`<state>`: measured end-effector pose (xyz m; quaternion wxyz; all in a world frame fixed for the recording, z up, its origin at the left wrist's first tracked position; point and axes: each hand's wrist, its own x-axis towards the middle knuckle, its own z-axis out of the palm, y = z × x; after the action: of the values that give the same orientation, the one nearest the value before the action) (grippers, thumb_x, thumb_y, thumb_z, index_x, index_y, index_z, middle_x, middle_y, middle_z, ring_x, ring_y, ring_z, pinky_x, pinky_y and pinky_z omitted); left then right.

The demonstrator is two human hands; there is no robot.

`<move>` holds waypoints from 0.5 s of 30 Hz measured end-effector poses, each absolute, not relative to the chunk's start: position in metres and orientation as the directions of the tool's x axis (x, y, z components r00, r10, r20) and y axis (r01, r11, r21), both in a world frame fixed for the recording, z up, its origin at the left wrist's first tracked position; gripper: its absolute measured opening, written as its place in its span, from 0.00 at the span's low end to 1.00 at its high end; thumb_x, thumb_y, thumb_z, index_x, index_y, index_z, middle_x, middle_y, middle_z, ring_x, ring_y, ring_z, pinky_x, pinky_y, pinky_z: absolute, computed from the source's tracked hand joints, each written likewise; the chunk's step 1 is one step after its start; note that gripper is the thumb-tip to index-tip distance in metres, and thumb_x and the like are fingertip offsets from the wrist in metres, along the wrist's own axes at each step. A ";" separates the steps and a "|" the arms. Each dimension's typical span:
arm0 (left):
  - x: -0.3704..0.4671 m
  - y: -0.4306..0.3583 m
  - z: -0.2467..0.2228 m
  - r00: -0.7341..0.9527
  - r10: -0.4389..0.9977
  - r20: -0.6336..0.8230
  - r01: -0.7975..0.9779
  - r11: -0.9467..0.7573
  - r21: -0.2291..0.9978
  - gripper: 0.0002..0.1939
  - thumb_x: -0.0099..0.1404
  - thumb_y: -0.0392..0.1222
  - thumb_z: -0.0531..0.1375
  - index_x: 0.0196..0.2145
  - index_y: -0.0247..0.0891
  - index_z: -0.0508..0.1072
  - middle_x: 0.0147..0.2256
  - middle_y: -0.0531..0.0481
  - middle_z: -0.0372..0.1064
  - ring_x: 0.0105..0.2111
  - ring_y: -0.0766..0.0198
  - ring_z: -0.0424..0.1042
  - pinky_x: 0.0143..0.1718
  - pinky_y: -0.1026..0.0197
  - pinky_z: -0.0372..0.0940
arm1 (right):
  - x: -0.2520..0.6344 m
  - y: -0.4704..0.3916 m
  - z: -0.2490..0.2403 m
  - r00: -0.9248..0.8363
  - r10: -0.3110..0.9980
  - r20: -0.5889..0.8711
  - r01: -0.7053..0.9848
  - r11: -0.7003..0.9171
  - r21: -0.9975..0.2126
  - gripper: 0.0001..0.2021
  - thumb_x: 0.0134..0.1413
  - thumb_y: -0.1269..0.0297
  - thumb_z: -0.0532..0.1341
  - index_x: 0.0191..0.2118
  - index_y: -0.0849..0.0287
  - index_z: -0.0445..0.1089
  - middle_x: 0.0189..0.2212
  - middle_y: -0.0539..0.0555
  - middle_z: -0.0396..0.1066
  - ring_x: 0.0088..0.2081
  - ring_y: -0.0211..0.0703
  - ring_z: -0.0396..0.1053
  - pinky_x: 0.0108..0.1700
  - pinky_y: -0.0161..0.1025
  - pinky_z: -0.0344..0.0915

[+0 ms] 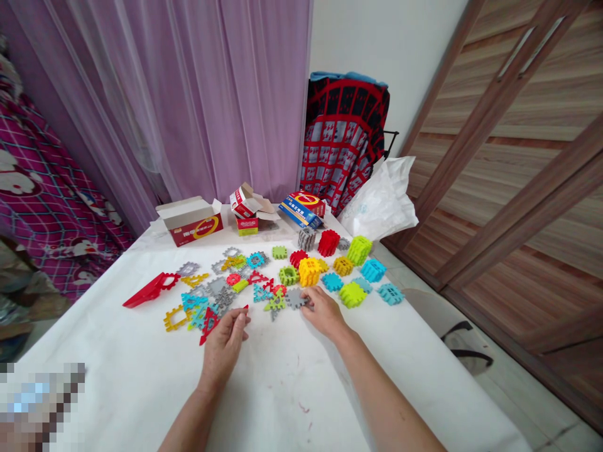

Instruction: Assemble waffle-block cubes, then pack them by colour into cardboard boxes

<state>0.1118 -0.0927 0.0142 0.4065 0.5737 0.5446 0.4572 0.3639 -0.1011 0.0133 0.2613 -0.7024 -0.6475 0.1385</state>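
My left hand point(227, 342) is closed near the front of the loose pile, and a small red tip of a plastic building piece point(245, 307) pokes out above its fingers. A red triangular frame piece point(209, 323) lies just left of that hand. My right hand point(325, 312) has its fingers curled at the edge of a grey square interlocking piece point(295, 298). Beside this piece lies a green star-like piece point(276, 301). Sorted stacks are right of my right hand: yellow pieces point(309, 272), lime pieces point(353, 294) and blue pieces point(332, 282).
Mixed pieces spread left of centre, with a long red piece point(146, 290) at the far left. Along the back stand an open red box point(196, 230), smaller boxes point(247, 227), a blue-and-red box point(301, 211) and a white plastic bag point(384, 201). The white tabletop point(292, 389) ends at right.
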 end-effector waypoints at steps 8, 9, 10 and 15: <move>0.111 -0.092 0.014 -0.018 0.996 0.087 0.261 -0.079 0.962 0.28 0.56 0.68 0.56 0.36 0.39 0.74 0.28 0.49 0.75 0.22 0.65 0.70 0.27 0.59 0.70 | 0.365 -0.103 0.013 0.117 0.982 0.151 0.832 -0.014 -0.555 0.13 0.47 0.74 0.59 0.40 0.54 0.70 0.41 0.50 0.69 0.36 0.38 0.69 0.41 0.35 0.62; 0.112 -0.093 0.015 -0.020 0.996 0.088 0.262 -0.080 0.962 0.29 0.56 0.68 0.56 0.36 0.39 0.74 0.28 0.49 0.75 0.22 0.65 0.70 0.27 0.59 0.69 | 0.365 -0.103 0.013 0.118 0.981 0.154 0.832 -0.013 -0.554 0.13 0.47 0.74 0.59 0.40 0.54 0.70 0.41 0.50 0.69 0.36 0.38 0.69 0.41 0.35 0.62; 0.112 -0.093 0.015 -0.022 0.996 0.089 0.264 -0.080 0.961 0.29 0.56 0.68 0.56 0.36 0.39 0.73 0.28 0.49 0.75 0.21 0.65 0.70 0.27 0.59 0.69 | 0.365 -0.103 0.012 0.118 0.981 0.156 0.832 -0.012 -0.554 0.13 0.46 0.74 0.59 0.39 0.55 0.69 0.41 0.50 0.69 0.36 0.38 0.69 0.41 0.35 0.62; 0.113 -0.093 0.016 -0.021 0.995 0.102 0.261 -0.093 0.961 0.28 0.56 0.69 0.56 0.35 0.39 0.73 0.27 0.50 0.75 0.21 0.65 0.70 0.26 0.60 0.69 | 0.367 -0.102 0.010 0.113 0.982 0.154 0.829 -0.008 -0.559 0.12 0.46 0.74 0.59 0.39 0.55 0.69 0.41 0.51 0.69 0.36 0.38 0.69 0.41 0.35 0.63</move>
<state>0.1126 -0.0933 0.0159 0.3963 0.5764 0.5444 0.4629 0.3665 -0.1023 0.0101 0.2696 -0.6956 -0.6506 0.1417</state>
